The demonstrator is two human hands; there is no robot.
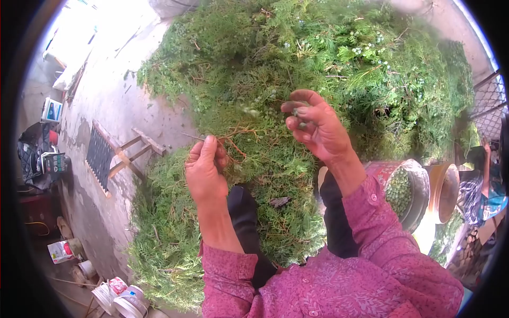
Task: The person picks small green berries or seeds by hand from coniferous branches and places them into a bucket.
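Note:
My left hand is closed, thumb against fingers, around a thin twig. The twig's reddish-brown forked stems stick out to the right, over the cut evergreen branches. My right hand is raised higher, its fingers curled around small pale-green cones that are partly hidden and slightly blurred. A big heap of green evergreen branches spreads in front of me and between my legs, with pale cones on some sprays. Beside my right forearm stands a bucket holding many small green cones.
A second, yellowish bucket stands right of the first. Another person is at the far right, near a wire mesh. On the concrete floor at left lies a wooden-framed stool. White buckets sit at lower left.

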